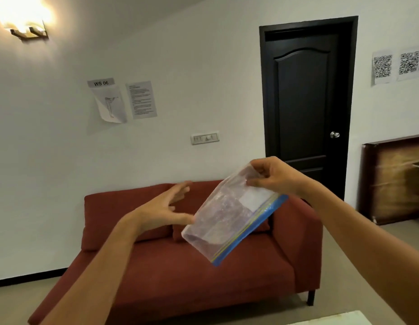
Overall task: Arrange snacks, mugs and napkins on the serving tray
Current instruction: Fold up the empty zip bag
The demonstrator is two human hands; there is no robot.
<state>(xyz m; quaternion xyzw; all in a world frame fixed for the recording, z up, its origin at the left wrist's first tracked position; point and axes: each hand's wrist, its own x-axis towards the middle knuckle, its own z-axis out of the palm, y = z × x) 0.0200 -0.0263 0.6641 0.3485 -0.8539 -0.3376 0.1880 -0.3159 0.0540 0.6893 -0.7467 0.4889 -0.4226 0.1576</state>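
Zip bag [229, 215] held mid-air, tilted, above red sofa [192, 273]. My right hand [274, 175] pinches its top corner; left hand [167, 207] spread wide, thumb touching bag's lower edge.

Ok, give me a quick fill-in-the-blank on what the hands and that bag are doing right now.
1. The clear zip bag is pinched at one corner by the ____ hand.
2. The left hand is ____, fingers spread beside the bag.
3. The bag's zip strip is coloured ____.
4. Behind the bag stands a red ____.

Missing words: right; open; blue; sofa
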